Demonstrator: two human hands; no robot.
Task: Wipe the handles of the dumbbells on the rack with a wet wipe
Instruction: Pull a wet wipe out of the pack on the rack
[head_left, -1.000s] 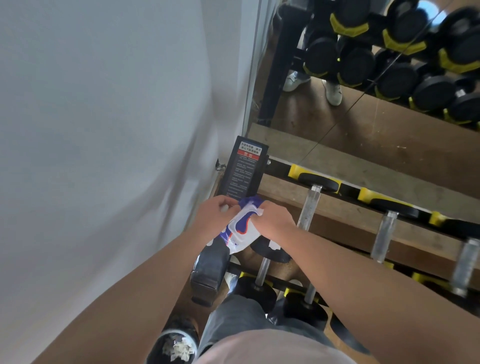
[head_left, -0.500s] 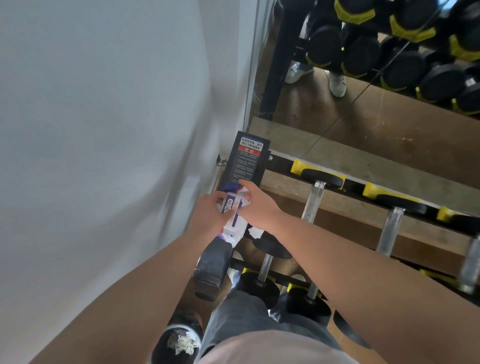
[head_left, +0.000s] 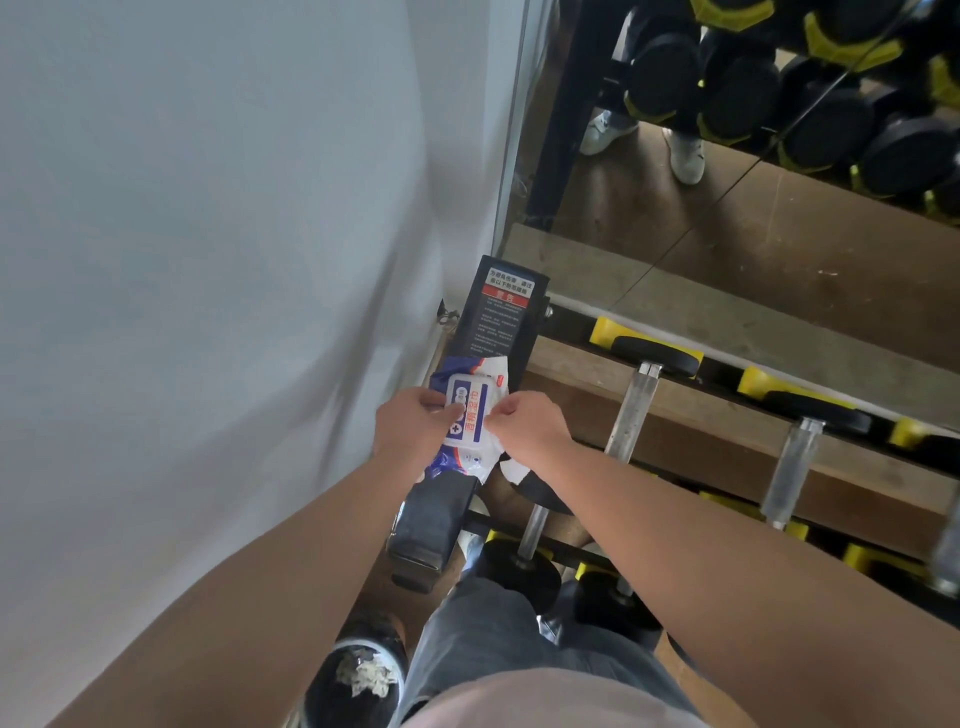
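Centre frame: your left hand (head_left: 410, 426) grips the wipe pack (head_left: 462, 457); your right hand (head_left: 530, 423) pinches its flap (head_left: 475, 402). Steady the pack, peel slowly, draw one wipe.

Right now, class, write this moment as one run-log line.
step: at pack | left hand: holds pack | right hand: pinches pack edge | handles: untouched

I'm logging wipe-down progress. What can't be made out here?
Head view.
Opening of the wipe pack: the left hand and right hand cover its sides; whether a wipe is out cannot be told.
Print on the warning label: too small.
The rightmost dumbbell handle: cut by the right edge.
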